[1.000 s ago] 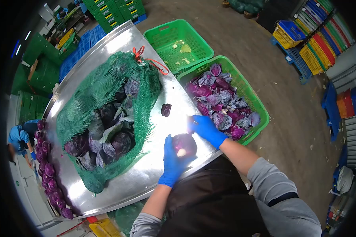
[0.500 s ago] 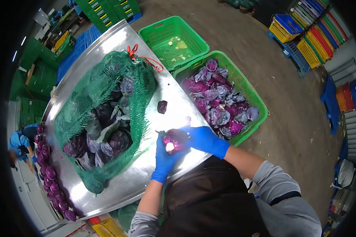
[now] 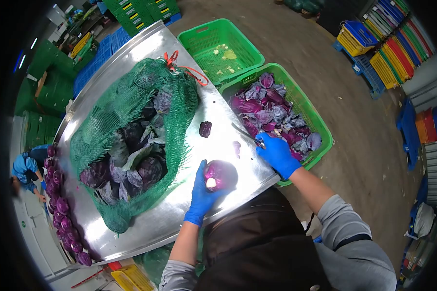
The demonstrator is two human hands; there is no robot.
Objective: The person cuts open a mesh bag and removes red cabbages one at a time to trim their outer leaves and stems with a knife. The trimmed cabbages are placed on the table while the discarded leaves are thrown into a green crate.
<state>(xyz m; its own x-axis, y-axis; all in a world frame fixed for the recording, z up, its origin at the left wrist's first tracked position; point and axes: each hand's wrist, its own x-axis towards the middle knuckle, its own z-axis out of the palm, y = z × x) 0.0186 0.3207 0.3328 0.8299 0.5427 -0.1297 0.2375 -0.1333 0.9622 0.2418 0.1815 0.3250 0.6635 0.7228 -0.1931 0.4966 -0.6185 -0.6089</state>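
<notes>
My left hand (image 3: 202, 196), in a blue glove, is wrapped round a trimmed red cabbage (image 3: 220, 175) with its pale cut stem facing me. In my right hand (image 3: 278, 154), gloved too, is a knife (image 3: 247, 134) whose blade points up and left, at the edge of the steel table (image 3: 179, 203). Below that hand stands a green crate (image 3: 320, 114) holding loose purple cabbage leaves (image 3: 264, 116). Left of my hands lies an opened green mesh sack (image 3: 114, 104) with dark untrimmed cabbages (image 3: 149, 169) inside.
Another green crate (image 3: 257, 53) holds a few leaf scraps. A row of trimmed cabbages (image 3: 62, 206) lines the table's left edge, where a person in blue (image 3: 25, 167) bends over. A leaf piece (image 3: 205, 129) lies on the table. Stacked crates (image 3: 141, 14) stand behind.
My right hand has moved away from the cabbage, rightward and up to the leaf crate's edge, and the knife now shows. The left hand keeps its hold. The view has shifted slightly.
</notes>
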